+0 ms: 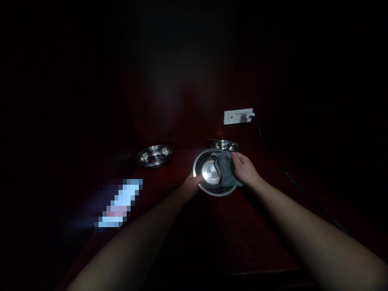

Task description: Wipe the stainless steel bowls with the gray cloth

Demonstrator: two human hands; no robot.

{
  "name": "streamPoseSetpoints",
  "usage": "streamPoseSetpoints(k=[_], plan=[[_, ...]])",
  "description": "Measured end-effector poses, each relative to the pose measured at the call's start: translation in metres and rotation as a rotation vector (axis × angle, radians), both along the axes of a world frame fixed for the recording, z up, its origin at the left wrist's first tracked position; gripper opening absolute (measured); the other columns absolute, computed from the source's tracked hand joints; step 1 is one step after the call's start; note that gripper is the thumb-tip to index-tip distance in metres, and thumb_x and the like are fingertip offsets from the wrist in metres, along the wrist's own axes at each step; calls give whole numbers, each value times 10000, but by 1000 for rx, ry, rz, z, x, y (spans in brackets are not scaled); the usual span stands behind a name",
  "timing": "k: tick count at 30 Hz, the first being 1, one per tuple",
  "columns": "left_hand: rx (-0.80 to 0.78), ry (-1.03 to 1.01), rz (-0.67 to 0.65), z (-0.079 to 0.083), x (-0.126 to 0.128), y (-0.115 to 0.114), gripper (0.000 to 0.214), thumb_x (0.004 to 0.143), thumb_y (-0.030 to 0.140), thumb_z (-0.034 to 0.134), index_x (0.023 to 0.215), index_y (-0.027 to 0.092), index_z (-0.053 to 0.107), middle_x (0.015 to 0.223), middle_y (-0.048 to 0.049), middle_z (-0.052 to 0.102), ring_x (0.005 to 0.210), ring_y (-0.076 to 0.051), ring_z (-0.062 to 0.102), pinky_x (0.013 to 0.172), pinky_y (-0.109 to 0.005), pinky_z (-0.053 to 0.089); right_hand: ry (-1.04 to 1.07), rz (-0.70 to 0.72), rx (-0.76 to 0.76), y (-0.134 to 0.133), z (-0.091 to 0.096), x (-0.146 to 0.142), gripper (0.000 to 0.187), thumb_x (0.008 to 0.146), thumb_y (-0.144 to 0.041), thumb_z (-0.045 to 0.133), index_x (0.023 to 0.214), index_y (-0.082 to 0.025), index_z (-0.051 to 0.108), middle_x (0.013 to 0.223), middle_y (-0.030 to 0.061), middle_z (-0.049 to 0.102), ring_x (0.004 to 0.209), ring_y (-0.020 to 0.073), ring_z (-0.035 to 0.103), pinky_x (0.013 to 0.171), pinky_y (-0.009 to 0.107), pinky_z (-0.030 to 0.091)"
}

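A hand could pass left of the held bowl [209,173], over the bench [182,163], up to the stacked bowls [155,157]. Behind the held bowl, another bowl [224,144] obstructs; rightward of it, the right hand [246,169], then a cable [291,178]. In front, room opens between both forearms [291,210].

Single head-worn view, facing forward and down, hands [245,169] near mid-frame, wall socket [233,117] beyond

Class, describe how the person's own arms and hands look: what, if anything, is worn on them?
The left forearm and right forearm show no sleeves, watch or bracelet. The left hand and right hand are ungloved; in this dim light, rings cannot be ruled out.
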State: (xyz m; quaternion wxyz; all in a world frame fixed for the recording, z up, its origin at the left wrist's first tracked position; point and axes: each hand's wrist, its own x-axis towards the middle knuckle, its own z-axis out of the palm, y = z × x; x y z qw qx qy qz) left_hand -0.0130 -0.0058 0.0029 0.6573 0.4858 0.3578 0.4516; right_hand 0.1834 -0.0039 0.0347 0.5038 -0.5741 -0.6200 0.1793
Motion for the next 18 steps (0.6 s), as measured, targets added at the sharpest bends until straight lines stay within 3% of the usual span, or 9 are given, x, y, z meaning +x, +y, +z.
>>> streamPoseSetpoints(k=[13,18], plan=[[-23,-9,-67,8,0,-2,290,538,135,589,822,135,645,600,-21,643,681,-220,610,749,-377,460,-7,-19,-5,-1,5,-1,390,830,-516,339,659,-191,472,597,8,510,556,137,467,510,247,320],[-61,27,-139,6,-4,-3,281,556,128,555,821,112,649,704,-62,678,719,-235,620,744,-378,458,-35,-19,6,-4,7,-2,381,831,-498,342,671,-184,488,620,17,523,570,135,473,521,247,329]])
